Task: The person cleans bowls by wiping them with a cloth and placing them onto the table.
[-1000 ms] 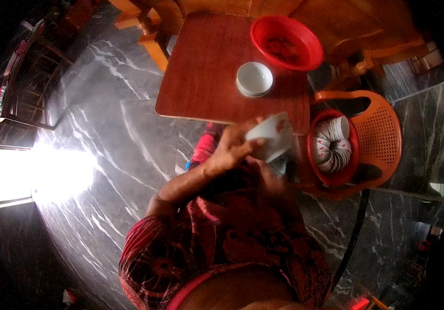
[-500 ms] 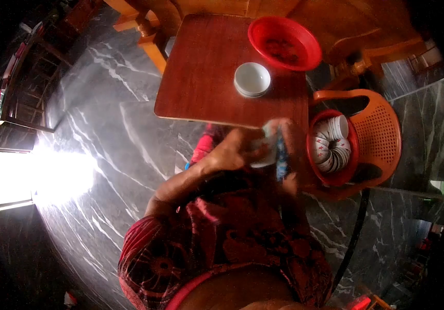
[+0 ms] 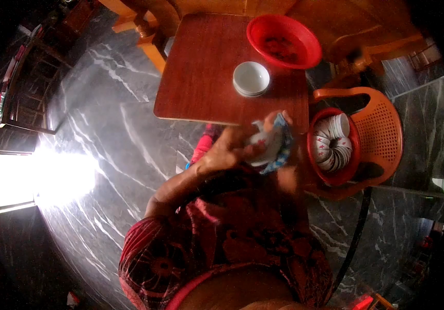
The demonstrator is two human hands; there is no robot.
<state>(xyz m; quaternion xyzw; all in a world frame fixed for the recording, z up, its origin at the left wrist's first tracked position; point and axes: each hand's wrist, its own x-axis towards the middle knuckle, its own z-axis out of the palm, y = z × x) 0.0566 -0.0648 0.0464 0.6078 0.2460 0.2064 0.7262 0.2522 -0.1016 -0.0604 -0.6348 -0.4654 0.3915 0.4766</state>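
Above my lap, my left hand (image 3: 228, 150) is closed on a white bowl (image 3: 270, 151) with a pinkish pattern on its side. A blue patterned cloth (image 3: 285, 138) is bunched in my right hand (image 3: 286, 174) and pressed against the bowl's right side. The cloth and some blur hide part of the right fingers. Just beyond my hands, a small stack of white bowls (image 3: 251, 79) stands on the reddish-brown table (image 3: 196, 67).
A red basin (image 3: 312, 49) stands at the table's far right corner. To my right, an orange plastic chair (image 3: 387, 129) bears a red tub (image 3: 312, 150) with many flower-patterned bowls (image 3: 330, 147) nested in a ring. Dark marbled floor (image 3: 108, 170) surrounds me.
The cloth has shifted and spread around the bowl's right side, and my right hand has turned with it. The bowl has tilted, showing its pattern. My left hand keeps its hold.
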